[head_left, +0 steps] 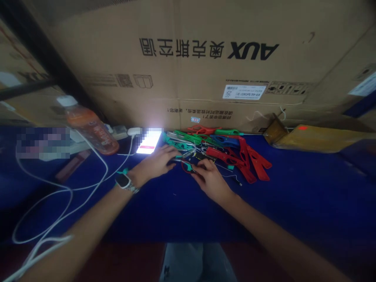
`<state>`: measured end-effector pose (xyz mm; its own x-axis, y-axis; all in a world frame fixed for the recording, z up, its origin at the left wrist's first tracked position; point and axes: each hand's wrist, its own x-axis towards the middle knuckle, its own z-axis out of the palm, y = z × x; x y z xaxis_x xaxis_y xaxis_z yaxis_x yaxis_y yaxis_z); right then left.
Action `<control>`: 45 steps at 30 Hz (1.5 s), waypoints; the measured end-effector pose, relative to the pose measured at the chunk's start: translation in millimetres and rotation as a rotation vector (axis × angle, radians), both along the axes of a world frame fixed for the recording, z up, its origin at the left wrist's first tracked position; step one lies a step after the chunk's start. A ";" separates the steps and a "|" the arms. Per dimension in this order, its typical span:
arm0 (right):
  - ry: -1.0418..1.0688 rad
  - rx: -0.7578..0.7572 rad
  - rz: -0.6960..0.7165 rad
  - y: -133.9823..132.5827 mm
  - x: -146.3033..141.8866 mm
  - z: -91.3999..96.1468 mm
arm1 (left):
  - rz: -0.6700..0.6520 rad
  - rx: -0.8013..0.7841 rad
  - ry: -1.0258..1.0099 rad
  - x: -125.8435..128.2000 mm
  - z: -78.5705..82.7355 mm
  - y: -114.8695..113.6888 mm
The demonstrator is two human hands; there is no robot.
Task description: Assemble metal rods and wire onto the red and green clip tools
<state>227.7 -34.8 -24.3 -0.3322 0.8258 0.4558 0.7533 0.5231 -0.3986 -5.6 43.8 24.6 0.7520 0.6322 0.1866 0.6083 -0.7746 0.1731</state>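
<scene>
My left hand [157, 161] is closed on the thin metal end of a long-nosed lighter [187, 167] with a red body and a teal part. The fingers of my right hand [212, 181] pinch the other end of that lighter, low over the blue tabletop. Just beyond both hands lies a loose pile of similar lighter parts: green casings [189, 137], red casings [225, 157], a blue casing [225, 141] and thin metal tubes. Fingers hide some of the held lighter. A thin white wire with a small dark end [238, 182] lies right of my right hand.
A lit phone [149, 143] stands behind my left hand. Further left are a bottle of orange drink [91, 127] and a looped white cable [69, 192]. A large cardboard sheet [188, 78] walls off the back. At right lies a yellow packet [311, 139] on the blue tabletop [188, 215].
</scene>
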 end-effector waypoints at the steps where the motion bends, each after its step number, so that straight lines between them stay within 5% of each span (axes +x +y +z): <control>1: -0.001 0.003 0.016 0.6 1.5 -0.1 | -0.047 -0.018 0.037 0.1 2.2 6.1; 6: -0.033 0.001 0.114 3.6 8.7 3.5 | -0.185 -0.050 0.054 4.4 8.0 17.7; 11: -0.042 -0.025 0.119 4.3 10.1 6.4 | -0.152 -0.160 -0.044 -3.1 3.5 11.9; 18: -0.048 -0.043 0.111 2.7 8.0 7.9 | -0.087 -0.119 -0.105 -6.0 -7.7 5.9; 26: -0.058 -0.037 0.132 4.7 11.4 7.8 | -0.116 -0.121 -0.066 -5.1 -2.5 8.2; 40: -0.075 -0.059 0.169 7.5 14.5 9.8 | -0.007 0.081 0.011 -3.2 -8.3 -8.7; 45: -0.061 -0.062 0.167 7.3 14.0 9.7 | -0.079 0.035 -0.038 4.7 -3.3 -7.4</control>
